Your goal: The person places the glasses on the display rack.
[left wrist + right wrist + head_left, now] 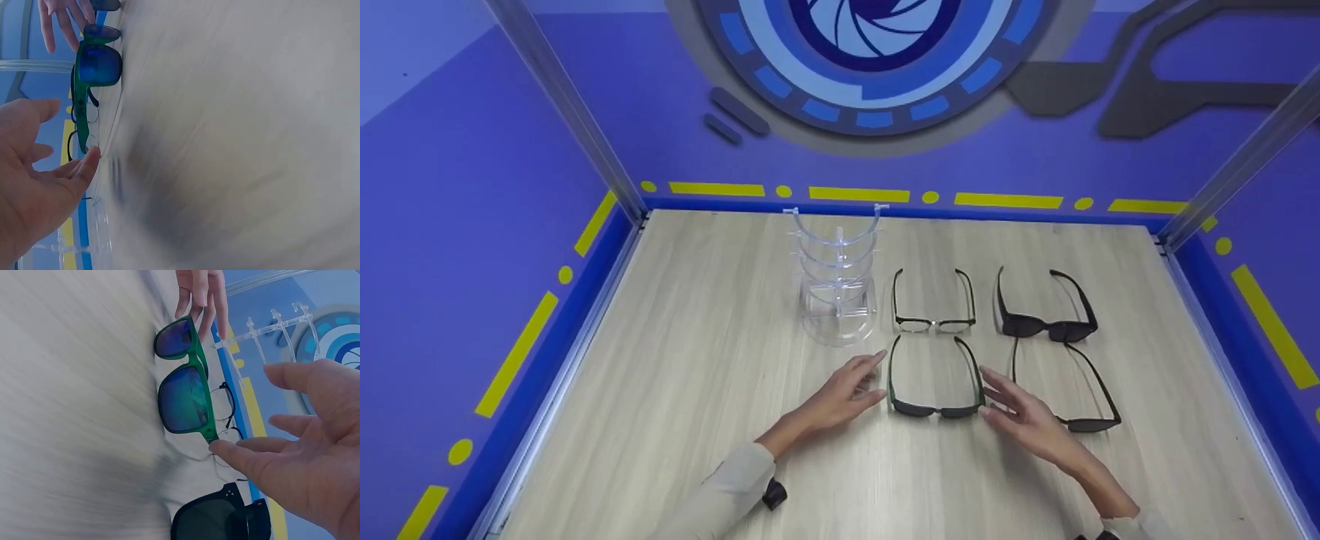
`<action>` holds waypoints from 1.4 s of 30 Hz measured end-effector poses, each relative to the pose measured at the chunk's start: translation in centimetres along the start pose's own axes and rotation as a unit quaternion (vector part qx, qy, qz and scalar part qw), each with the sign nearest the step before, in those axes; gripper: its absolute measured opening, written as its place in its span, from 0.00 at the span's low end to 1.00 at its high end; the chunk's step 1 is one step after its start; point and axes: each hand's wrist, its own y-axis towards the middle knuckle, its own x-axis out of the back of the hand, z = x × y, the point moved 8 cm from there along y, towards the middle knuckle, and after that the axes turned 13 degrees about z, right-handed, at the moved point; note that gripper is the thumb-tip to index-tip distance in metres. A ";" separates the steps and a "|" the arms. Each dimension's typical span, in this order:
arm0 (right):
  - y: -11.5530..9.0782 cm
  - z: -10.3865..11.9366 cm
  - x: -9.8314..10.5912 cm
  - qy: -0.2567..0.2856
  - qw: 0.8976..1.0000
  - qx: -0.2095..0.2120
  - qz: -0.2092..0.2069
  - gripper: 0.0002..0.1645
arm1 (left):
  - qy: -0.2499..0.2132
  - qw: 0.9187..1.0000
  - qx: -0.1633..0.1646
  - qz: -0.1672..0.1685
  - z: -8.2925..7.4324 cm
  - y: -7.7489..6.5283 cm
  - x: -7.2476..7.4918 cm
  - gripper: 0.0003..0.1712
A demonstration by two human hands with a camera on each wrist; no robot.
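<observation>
Green-framed sunglasses (937,412) with blue-green mirrored lenses (185,402) lie on the table, temples spread toward the back. To their left is my left hand (840,392), fingers loosely extended and holding nothing. My right hand (1030,424) is at their right side, its thumb and fingers apart and its fingertips close to the hinge corner; whether they touch it I cannot tell. In the left wrist view, the left hand (42,174) reaches alongside the green temple (82,121). The right wrist view has a right-hand fingertip at the frame's corner.
Behind stand clear-lens glasses (934,325) and a transparent tiered display stand (840,300). Black sunglasses (1046,328) lie at back right, and a thin-framed dark pair (1093,424) sits partly behind the right hand. Purple-blue panels (607,90) enclose the wooden table (675,337).
</observation>
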 end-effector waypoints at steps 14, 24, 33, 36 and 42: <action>0.5 -0.5 -0.6 0.020 0.999 -0.026 -0.002 0.42 | -0.090 0.996 -0.010 -0.028 -0.1 1.3 -1.1 0.33; 1.0 -2.3 -1.6 0.073 0.997 -0.035 0.000 0.42 | -0.191 0.979 0.040 -0.064 1.1 1.3 -0.8 0.30; 1.3 -3.1 -2.0 0.112 0.993 -0.024 0.005 0.38 | -0.287 0.955 0.058 -0.037 1.6 1.1 -1.5 0.34; 1.3 -3.1 -2.0 0.123 0.992 -0.023 0.007 0.37 | -0.315 0.946 0.061 -0.037 1.8 0.9 -1.6 0.35; 1.2 -3.0 -2.1 0.138 0.990 -0.012 0.011 0.34 | -0.350 0.934 0.064 -0.029 2.3 0.5 -1.6 0.36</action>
